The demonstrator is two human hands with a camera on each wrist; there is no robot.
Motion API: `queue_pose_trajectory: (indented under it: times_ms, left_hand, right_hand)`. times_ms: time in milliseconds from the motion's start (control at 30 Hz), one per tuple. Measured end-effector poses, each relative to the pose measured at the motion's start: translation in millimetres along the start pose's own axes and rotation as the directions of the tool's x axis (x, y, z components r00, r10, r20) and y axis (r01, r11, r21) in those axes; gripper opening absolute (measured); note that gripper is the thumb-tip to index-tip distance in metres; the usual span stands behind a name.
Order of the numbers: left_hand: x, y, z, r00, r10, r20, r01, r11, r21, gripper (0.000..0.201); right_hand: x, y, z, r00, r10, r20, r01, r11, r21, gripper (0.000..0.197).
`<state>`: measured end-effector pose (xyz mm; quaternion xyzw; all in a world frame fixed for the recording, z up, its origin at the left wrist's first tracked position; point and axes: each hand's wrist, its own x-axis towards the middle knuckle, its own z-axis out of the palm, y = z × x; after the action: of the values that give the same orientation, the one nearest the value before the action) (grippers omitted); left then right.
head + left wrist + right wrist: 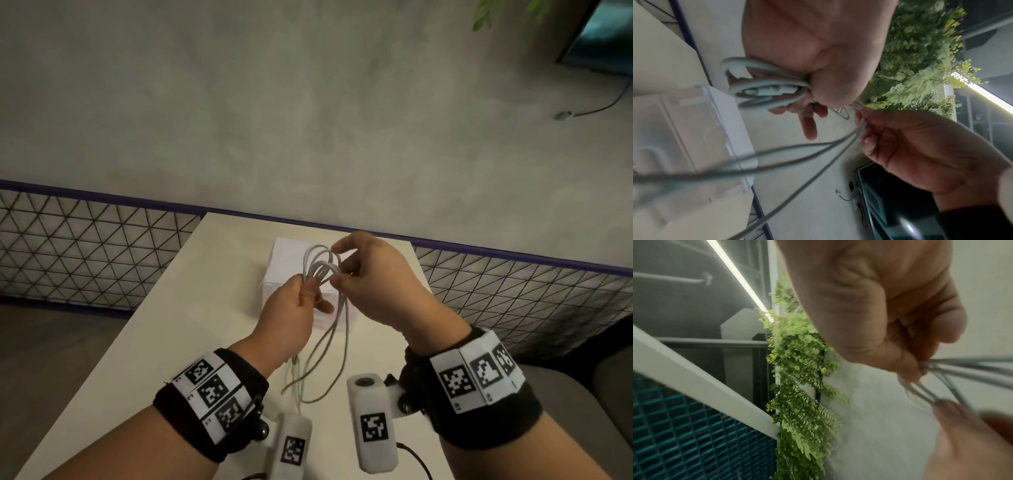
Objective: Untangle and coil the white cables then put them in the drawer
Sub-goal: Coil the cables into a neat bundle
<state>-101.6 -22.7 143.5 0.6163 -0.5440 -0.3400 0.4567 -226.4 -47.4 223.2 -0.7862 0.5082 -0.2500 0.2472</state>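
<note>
Both hands are raised above the table (191, 308), in front of the white drawer box (284, 263). The left hand (291, 315) holds the white cable (320, 263) between thumb and curled fingers, at the bottom of several loops that stand up over the box. The right hand (373, 277) pinches the same loops at their right side with thumb and fingertips. Below the hands, the loose ends of the cable hang down to the table, on the near side of the box.
</note>
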Motion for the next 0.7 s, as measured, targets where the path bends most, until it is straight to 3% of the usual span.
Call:
queue_pose_trajectory:
  times_ms: [100,233,500,700]
  left_hand:
    - [-4.1,-3.9,4.3,1.0,0.009,0.023,-0.009,0.999,0.036,0.036]
    - [-1.3,-5.7,3.2,0.996,0.016,0.083,-0.016,1.0,0.003,0.038]
    - [-8.6,-4.5,4.1,0.973,-0.013,0.23,0.06,0.979,-0.196,0.037]
    - [-10.1,-8.2,4.6,0.963,-0.01,0.269,0.085,0.959,-0.27,0.04]
  right_hand:
    - [3.6,1.0,-0.4,0.998,-0.028,-0.06,0.033,0.996,0.08,0.016]
    - [5.0,3.3,1.5,0.995,0.038,-0.091,-0.017,0.975,0.223,0.014]
    - [4.1,3.5,5.7,0.976,-0.029,-0.215,0.006,0.994,-0.109,0.024]
    - [6.2,11.0,9.3,0.963,-0.131,-0.235,0.085,0.977,-0.195,0.022]
